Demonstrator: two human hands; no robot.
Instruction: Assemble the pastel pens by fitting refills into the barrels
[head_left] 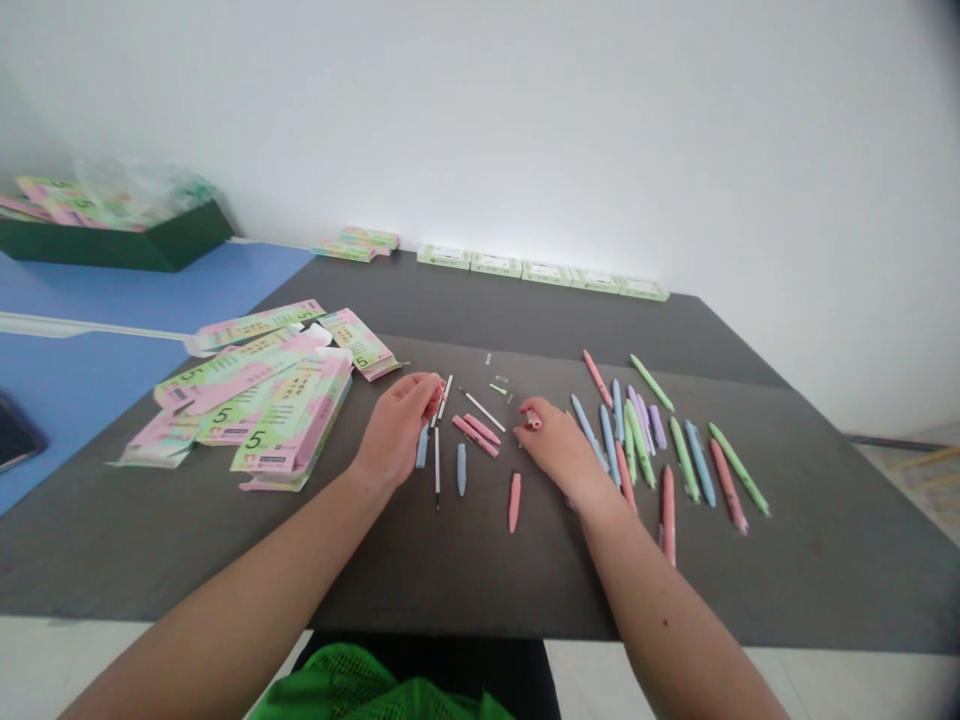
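Observation:
My left hand (397, 425) is closed, its fingertips pinched on something small and pinkish that I cannot make out, above white refills. My right hand (551, 440) has its fingers curled round a pink pen part (533, 420). Between the hands lie a white refill (482, 409), two pink pen parts (475, 436) and tiny clear pieces (502, 379). Nearer me are another refill (437, 468), a blue barrel part (461, 470) and a pink barrel part (514, 502). Several pink, blue, green and purple pens (684, 462) are spread to the right of my right hand.
Opened pink-and-green boxes (289, 410) are heaped on the dark table (300, 560) at left. A row of green-white boxes (546, 273) lines the wall. A dark green bin (112, 247) stands on the blue surface (45, 370), with a phone (16, 432) at the left edge.

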